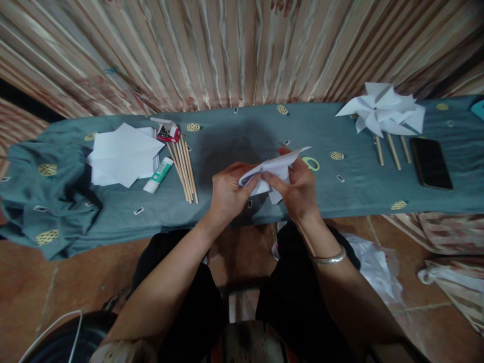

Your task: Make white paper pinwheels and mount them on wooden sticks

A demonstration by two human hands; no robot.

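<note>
Between my two hands is a white paper pinwheel (278,167) with its flaps curled in towards the middle. My left hand (231,189) pinches its left side, the thumb pressed near the centre. From the right, my right hand (300,189) grips it too, thumb on the folded paper and fingers mostly behind it. Both thumbs nearly meet at the centre, so what lies under them is hidden. Just beyond my right hand, the pale green handle of what look like scissors (311,163) rests on the cloth.
On the left are stacked white paper sheets (123,154), a red box of small pins (168,132), a glue stick (159,175) and several wooden sticks (184,169). Finished pinwheels on sticks (383,111) and a black phone (431,163) lie right. A curtain (242,55) hangs behind.
</note>
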